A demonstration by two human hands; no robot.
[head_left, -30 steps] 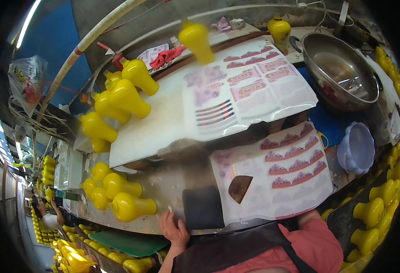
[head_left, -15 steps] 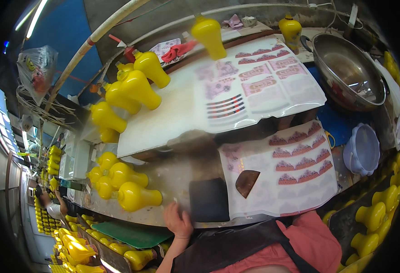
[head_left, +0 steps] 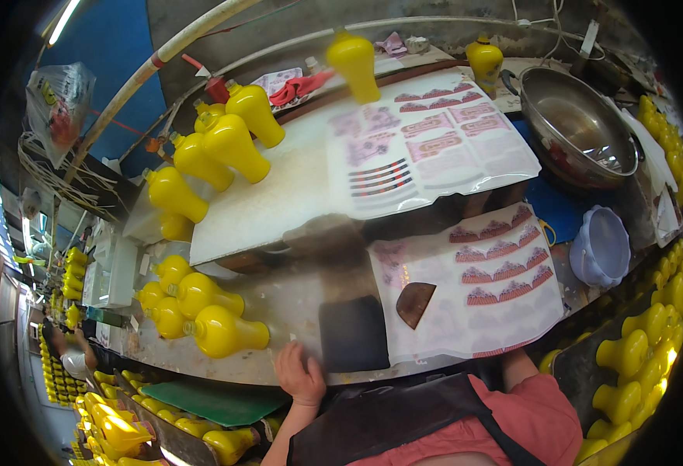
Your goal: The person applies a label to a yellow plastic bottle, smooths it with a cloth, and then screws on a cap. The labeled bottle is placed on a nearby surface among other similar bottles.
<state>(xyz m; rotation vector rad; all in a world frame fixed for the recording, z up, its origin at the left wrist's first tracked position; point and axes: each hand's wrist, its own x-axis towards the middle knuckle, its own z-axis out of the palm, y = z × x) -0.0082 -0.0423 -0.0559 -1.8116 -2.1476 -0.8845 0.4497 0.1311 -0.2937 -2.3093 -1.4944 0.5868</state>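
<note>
My left hand (head_left: 300,374) rests on the near edge of the worktable (head_left: 271,374) with loosely bent fingers, open and holding nothing. Just beyond it lies a glossy yellow bottle (head_left: 229,332) on its side, neck to the left, with several similar bottles around it. To the hand's right is a black pad (head_left: 353,334). My right forearm (head_left: 518,366) passes under the table edge near a printed decal sheet (head_left: 427,349), hiding the right hand. On that sheet sits a brown half-round scraper (head_left: 415,304).
A raised white board (head_left: 279,217) carries more decals and a group of yellow bottles; one bottle (head_left: 353,66) stands at its far edge. A metal pan (head_left: 578,124) and a lilac basin (head_left: 600,248) are at right. Yellow bottles fill racks (head_left: 629,365) at both sides.
The view has shifted slightly, moving the scene a little to the left. My left hand stays at the table edge. More of my right forearm shows near the sheet's lower edge.
</note>
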